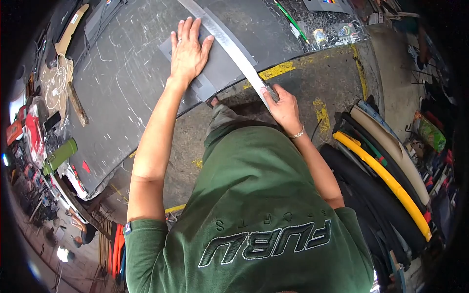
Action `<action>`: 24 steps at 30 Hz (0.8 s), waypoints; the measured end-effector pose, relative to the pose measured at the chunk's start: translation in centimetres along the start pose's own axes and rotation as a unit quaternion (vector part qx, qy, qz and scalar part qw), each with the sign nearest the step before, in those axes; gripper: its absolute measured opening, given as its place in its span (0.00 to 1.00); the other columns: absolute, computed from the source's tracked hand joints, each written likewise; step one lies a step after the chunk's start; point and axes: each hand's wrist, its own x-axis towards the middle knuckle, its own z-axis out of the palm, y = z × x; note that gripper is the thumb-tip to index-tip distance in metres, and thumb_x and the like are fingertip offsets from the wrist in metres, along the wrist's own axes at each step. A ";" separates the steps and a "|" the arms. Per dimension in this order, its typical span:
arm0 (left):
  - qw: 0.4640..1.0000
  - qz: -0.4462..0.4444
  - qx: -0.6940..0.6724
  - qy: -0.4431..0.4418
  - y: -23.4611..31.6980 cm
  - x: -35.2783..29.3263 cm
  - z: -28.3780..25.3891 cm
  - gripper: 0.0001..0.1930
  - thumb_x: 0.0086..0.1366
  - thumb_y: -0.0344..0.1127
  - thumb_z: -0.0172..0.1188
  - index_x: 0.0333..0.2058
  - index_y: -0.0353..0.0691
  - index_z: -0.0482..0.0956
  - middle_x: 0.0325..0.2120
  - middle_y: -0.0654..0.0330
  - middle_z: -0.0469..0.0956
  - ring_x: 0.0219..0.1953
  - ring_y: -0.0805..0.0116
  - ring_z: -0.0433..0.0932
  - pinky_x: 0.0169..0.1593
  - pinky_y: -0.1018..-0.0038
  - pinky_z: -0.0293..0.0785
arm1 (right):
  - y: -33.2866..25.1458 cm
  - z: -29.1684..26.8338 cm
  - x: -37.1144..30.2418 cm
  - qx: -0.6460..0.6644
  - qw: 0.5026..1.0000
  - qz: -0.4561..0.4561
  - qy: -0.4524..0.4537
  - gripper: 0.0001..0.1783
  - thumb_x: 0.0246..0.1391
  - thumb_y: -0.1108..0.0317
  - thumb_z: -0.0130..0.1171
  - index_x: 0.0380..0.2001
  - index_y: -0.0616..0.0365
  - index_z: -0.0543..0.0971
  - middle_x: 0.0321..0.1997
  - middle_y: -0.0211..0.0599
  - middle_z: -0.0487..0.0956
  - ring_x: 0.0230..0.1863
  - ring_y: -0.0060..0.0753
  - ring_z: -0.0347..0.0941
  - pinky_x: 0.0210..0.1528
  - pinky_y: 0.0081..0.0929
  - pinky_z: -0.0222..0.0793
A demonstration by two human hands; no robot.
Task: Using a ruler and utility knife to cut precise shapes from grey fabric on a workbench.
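Note:
My left hand (187, 54) lies flat, fingers stretched, on a grey sheet (204, 87) on the dark worktable. Its fingertips come close to the edge of a long metal ruler (229, 48), which slants across the sheet and sticks out past the table's near edge. At the ruler's near end, my right hand (285, 108) is closed around a small dark ribbed handle (273, 94). The thumb rests at the ruler's edge. Any blade or tip on the handle is hidden, so its exact kind is unclear.
A green pencil (291, 22) lies at the table's far right, beside a small jar (319, 35). At left are a wooden stick (77, 103), a phone (52, 121) and a green roll (60, 156). Rolls of material, one yellow (386, 178), lie on my right. Another person (84, 232) is at lower left.

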 end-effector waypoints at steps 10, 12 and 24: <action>0.999 0.022 0.033 0.024 -0.3 0.1 1.1 0.34 0.71 0.57 0.56 0.67 0.40 0.66 0.70 0.48 0.62 0.75 0.48 0.55 0.76 0.46 0.46 | 0.4 -0.6 -0.2 -0.002 1.000 0.006 -0.011 0.22 0.62 0.51 0.66 0.41 0.62 0.82 0.30 0.54 0.81 0.31 0.55 0.80 0.35 0.39 0.73; 0.999 0.023 0.035 0.023 -0.4 0.1 1.2 0.35 0.70 0.57 0.57 0.66 0.39 0.66 0.69 0.49 0.63 0.75 0.48 0.56 0.75 0.45 0.47 | 0.0 -0.2 0.6 0.054 0.998 0.018 -0.020 0.21 0.61 0.52 0.66 0.40 0.62 0.83 0.28 0.51 0.81 0.29 0.47 0.80 0.35 0.37 0.73; 0.999 0.028 0.029 0.010 0.0 0.0 0.8 0.41 0.64 0.65 0.63 0.67 0.43 0.68 0.71 0.53 0.63 0.76 0.51 0.55 0.76 0.45 0.44 | -1.0 1.9 3.9 0.139 0.990 0.032 0.012 0.17 0.59 0.56 0.69 0.37 0.62 0.85 0.24 0.30 0.79 0.28 0.16 0.71 0.35 0.24 0.71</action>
